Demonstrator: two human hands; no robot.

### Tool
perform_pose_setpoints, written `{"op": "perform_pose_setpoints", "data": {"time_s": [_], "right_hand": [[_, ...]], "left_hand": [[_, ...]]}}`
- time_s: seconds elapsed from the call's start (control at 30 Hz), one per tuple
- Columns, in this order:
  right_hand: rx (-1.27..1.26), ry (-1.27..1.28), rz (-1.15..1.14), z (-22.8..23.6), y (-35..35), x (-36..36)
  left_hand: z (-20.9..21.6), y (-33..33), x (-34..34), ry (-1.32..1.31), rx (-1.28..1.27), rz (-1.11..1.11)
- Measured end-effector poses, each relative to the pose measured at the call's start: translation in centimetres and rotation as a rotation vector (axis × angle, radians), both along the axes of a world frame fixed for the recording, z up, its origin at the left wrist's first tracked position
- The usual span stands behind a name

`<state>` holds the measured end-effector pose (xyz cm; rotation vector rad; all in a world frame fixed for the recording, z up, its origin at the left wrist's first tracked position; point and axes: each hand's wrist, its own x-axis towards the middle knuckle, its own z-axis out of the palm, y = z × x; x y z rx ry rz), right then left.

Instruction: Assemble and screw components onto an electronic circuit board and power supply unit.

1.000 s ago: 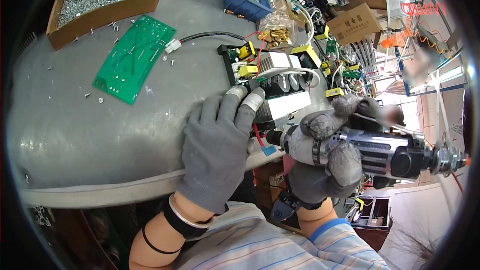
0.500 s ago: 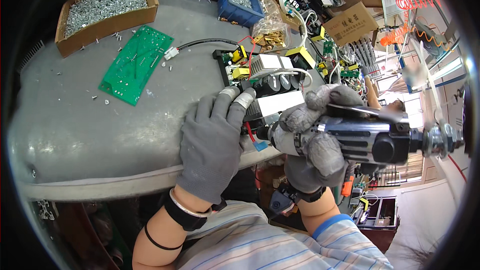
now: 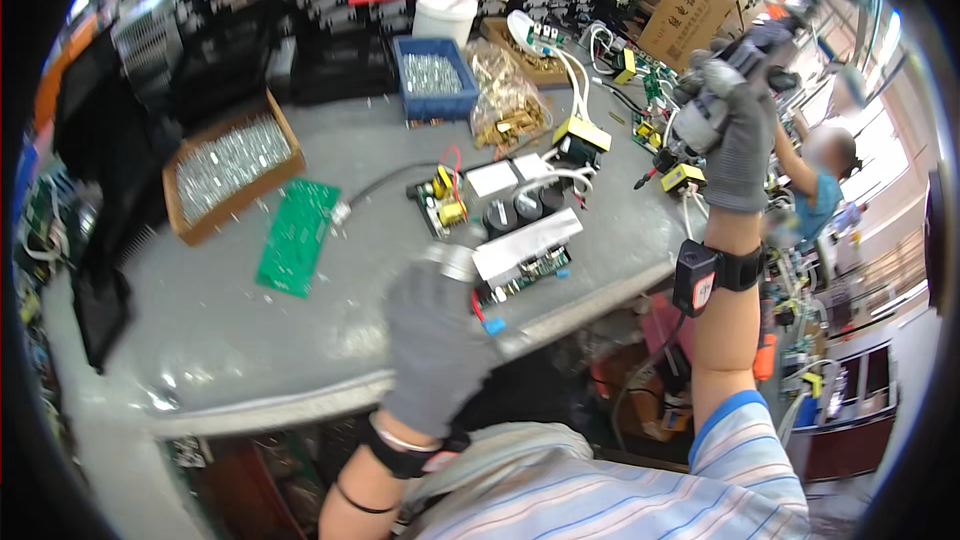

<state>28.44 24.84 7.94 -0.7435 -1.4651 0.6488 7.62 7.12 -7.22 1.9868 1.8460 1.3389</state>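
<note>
My right hand [image 3: 738,145], gray-gloved, grips a black and silver power screwdriver [image 3: 762,48] raised over the right side of the bench. The tool's bit slants down toward the tabletop, apart from the circuit assembly [image 3: 535,243]. That assembly has pale heatsinks, black capacitors, yellow transformers and white wires. At its near left end is my left hand [image 3: 435,330], also gloved, with pale wrapping on the fingertips. Motion blurs its fingers, so whether they touch or grip the assembly cannot be told. A green circuit board [image 3: 300,237] lies farther left, with a white connector [image 3: 341,213] beside it.
A cardboard tray of screws [image 3: 228,175] stands left, and a blue bin [image 3: 437,80] of screws at the back. Next to the bin lies a clear bag of brass-colored parts [image 3: 505,105]. More wired boards [image 3: 650,130] crowd the right side. A co-worker [image 3: 825,175] is beyond.
My right hand has lifted the screwdriver away from the assembly, up and to the right. My left hand stays near the assembly's left end. The whole view has shifted, showing more of the bench's back.
</note>
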Motion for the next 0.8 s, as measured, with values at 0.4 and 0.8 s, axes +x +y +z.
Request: {"op": "perform_pose_setpoints", "data": {"time_s": [0.4,0.8], "right_hand": [[0.439,-1.233,0.434,-7.7,-2.7,-0.7],[0.499,-1.237,0.491,-9.7,-4.8,-6.6]], "left_hand": [[0.6,1.9,0.1,0.031,-0.051,0.010],[2.9,1.7,-4.8,-0.885,-0.349,-0.059]]}}
